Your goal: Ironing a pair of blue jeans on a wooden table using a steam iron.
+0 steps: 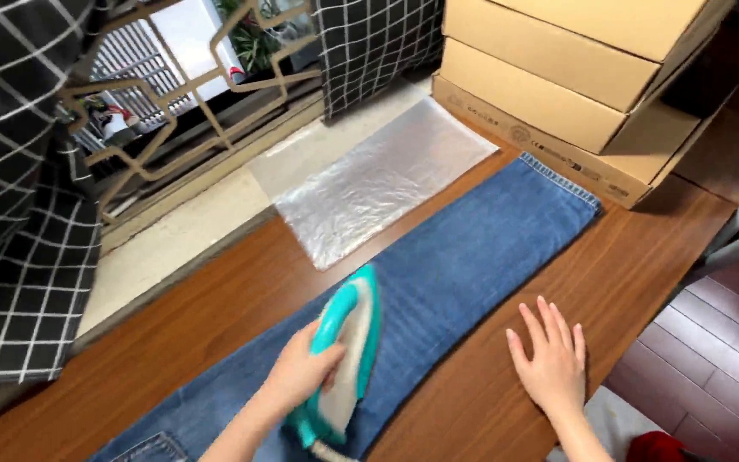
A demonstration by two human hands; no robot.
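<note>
Left hand (301, 372): closed around the handle of a teal iron (345, 359) on the blue jeans (464, 257).
Right hand (549, 359): flat, fingers spread, on the wooden table (464, 402) beside the jeans.

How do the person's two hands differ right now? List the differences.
The left hand is curled, its fingers wrapped round the handle of the teal iron; the right hand lies flat, holding nothing. The left hand is over the blue jeans; the right hand rests on the bare wooden table beside them. The left hand's fingers are closed; the right hand's are spread. Both are bare.
</note>
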